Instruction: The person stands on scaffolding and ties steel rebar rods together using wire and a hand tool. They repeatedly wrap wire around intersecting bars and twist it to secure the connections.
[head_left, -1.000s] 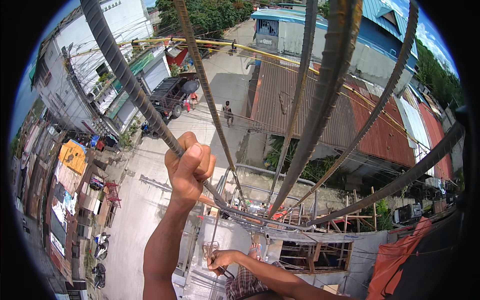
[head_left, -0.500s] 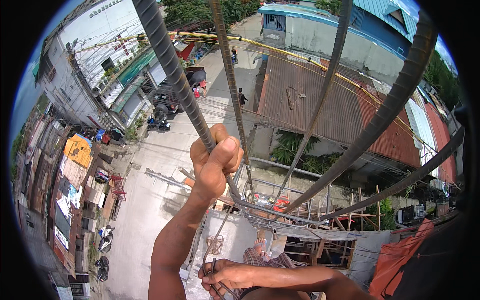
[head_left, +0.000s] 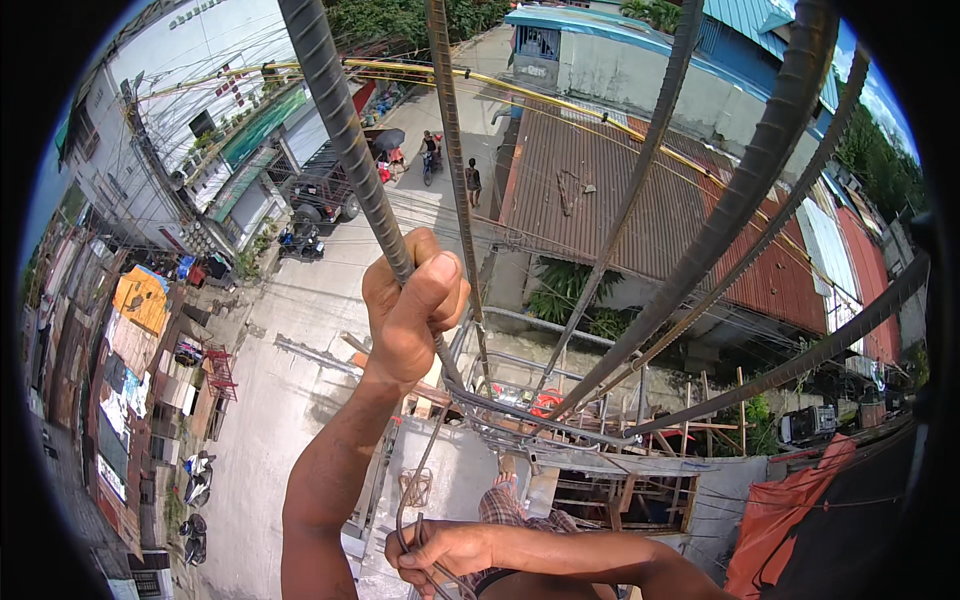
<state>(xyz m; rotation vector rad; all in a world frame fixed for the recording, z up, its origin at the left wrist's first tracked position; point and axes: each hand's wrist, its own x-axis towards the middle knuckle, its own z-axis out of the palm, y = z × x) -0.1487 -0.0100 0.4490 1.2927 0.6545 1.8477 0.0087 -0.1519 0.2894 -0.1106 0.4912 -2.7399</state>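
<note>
Street, rider nearer, left fingers round rebar.

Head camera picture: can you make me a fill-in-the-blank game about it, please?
1. Left or right: the thick ribbed bar is in the person's ____ hand.
2. Higher or lower: the other hand, holding a thin bent rod, shows ____ in the picture.
3. The bright cable over the street is coloured ____.

Missing words: left; lower; yellow.
</note>
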